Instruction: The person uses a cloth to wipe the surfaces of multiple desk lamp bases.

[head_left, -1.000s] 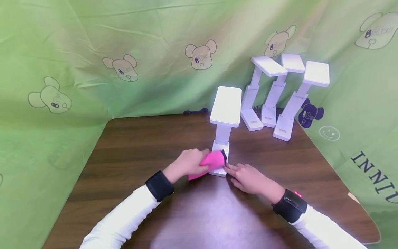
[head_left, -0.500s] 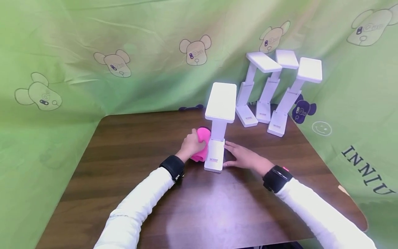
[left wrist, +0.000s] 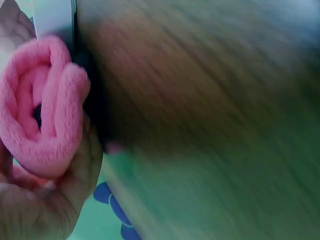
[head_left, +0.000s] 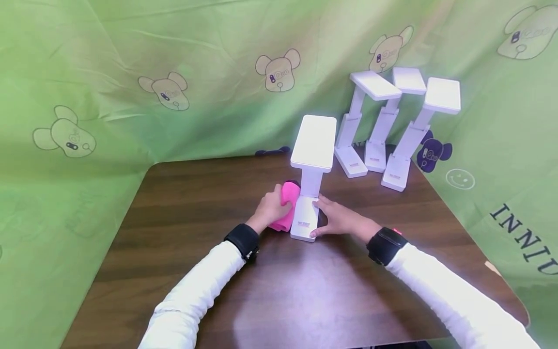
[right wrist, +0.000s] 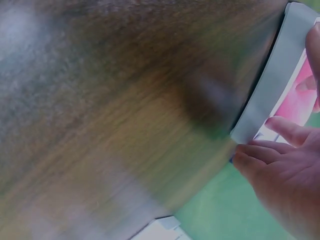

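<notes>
A white folding desk lamp [head_left: 304, 213] stands mid-table with its flat head raised over the base. My left hand [head_left: 269, 209] grips a bunched pink plush cloth [head_left: 288, 201] against the left side of the lamp's base. In the left wrist view the cloth [left wrist: 42, 110] is rolled into thick folds, with a small dark spot inside. On the base's other side is my right hand [head_left: 342, 218], its thumb and fingers spread and touching the right edge. The right wrist view shows those fingertips [right wrist: 272, 122] resting on the rim of the base.
Several more things fill the back right: three similar white lamps, a left one [head_left: 350, 160], a middle one [head_left: 376, 155] and a right one [head_left: 395, 172]. The brown wood table [head_left: 196, 218] meets a green printed curtain [head_left: 218, 121] behind and at both sides.
My left hand with the pink cloth has moved from over the lamp's base to its left side. My right fingers, earlier pointing at the base's right edge, have spread along it.
</notes>
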The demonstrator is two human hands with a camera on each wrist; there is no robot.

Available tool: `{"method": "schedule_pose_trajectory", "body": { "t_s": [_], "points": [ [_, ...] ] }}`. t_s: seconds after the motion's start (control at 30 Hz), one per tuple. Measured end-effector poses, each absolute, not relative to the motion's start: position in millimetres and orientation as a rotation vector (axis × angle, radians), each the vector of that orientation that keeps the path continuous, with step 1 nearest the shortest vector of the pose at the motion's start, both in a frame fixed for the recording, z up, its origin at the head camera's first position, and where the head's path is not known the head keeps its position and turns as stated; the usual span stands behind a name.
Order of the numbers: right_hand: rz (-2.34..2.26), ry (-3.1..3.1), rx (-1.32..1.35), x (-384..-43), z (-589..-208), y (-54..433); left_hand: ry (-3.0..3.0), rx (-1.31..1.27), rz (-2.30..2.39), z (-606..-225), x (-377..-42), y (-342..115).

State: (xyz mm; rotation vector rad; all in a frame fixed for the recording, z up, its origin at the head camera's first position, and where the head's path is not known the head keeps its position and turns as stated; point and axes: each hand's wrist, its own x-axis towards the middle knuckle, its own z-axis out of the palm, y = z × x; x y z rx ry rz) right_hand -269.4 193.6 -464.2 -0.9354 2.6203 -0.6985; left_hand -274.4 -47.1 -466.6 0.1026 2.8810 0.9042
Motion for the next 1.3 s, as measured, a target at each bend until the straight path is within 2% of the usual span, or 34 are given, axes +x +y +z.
{"method": "schedule_pose_trajectory", "body": {
  "t_s": [0.3,0.37,0.47,0.67,0.83,0.97,1.1,1.3],
  "points": [
    [-0.675,2.608,-0.906,-268.8,-462.6,193.3,2.595,0.392,0.808,-443.5,-223.5,-71.6],
    [-0.675,2.619,-0.89,-266.5,-463.0,201.7,2.583,0.432,0.805,-441.5,-220.8,-66.5],
    [-0.671,2.625,-0.881,-265.5,-463.3,207.2,2.624,0.386,0.872,-445.6,-230.7,-58.2],
    [-0.613,2.611,-0.918,-273.4,-463.7,196.8,2.78,0.181,0.898,-459.8,-274.8,-48.2],
    [-0.56,2.635,-0.877,-284.9,-456.8,196.9,2.781,0.224,0.805,-454.2,-287.7,-42.4],
    [-0.527,2.638,-0.886,-293.0,-450.8,194.3,2.74,0.3,0.755,-448.5,-266.0,-50.0],
    [-0.542,2.629,-0.909,-297.9,-449.6,198.8,2.636,0.466,0.71,-441.6,-229.1,-61.5],
    [-0.54,2.563,-0.989,-304.3,-447.9,197.9,2.59,1.003,0.441,-433.4,-179.8,-62.4]
  ]
}}
